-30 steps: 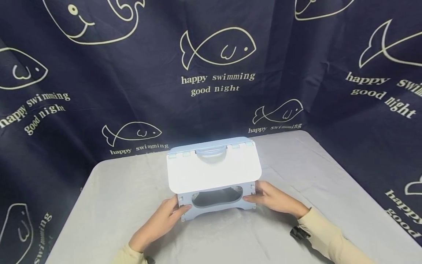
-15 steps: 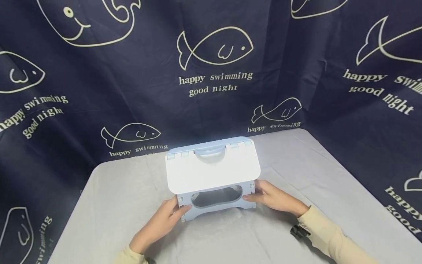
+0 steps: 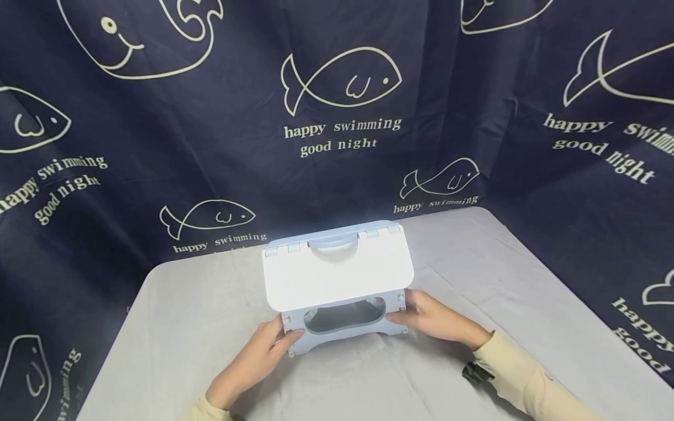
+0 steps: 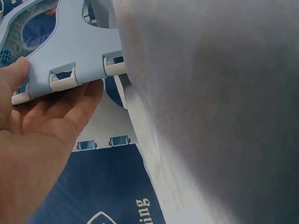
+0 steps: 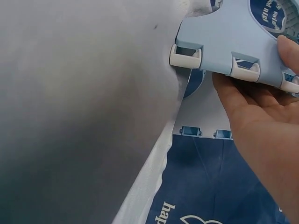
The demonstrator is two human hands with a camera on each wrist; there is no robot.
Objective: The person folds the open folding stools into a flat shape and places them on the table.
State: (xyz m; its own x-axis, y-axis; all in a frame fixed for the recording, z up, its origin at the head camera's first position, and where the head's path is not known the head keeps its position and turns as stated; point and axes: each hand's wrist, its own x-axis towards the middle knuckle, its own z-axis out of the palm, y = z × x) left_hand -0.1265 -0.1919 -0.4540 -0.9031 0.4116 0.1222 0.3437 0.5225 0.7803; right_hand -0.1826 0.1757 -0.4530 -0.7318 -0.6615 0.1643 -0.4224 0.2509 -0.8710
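A folding step stool (image 3: 337, 272) stands on the table, with a white top panel, a pale blue hinged edge and a handle cutout at its far side. Its pale blue front leg panel (image 3: 344, 334) has a wide oval opening. My left hand (image 3: 258, 351) grips the left side of that panel, thumb on the front face and fingers behind the edge. On the opposite side my right hand (image 3: 437, 316) holds the panel the same way. White hinge pieces (image 4: 63, 82) line the panel's edge above the left fingers, and similar hinges (image 5: 245, 72) show by the right hand.
A pale grey cloth covers the table (image 3: 210, 304), which has rounded far corners. Dark blue curtains (image 3: 337, 169) printed with fish and lettering hang behind it and along both sides. A black strap (image 3: 478, 372) is at the right sleeve.
The head view has shifted slightly. Both hands keep their hold on the stool, and its shape looks the same.
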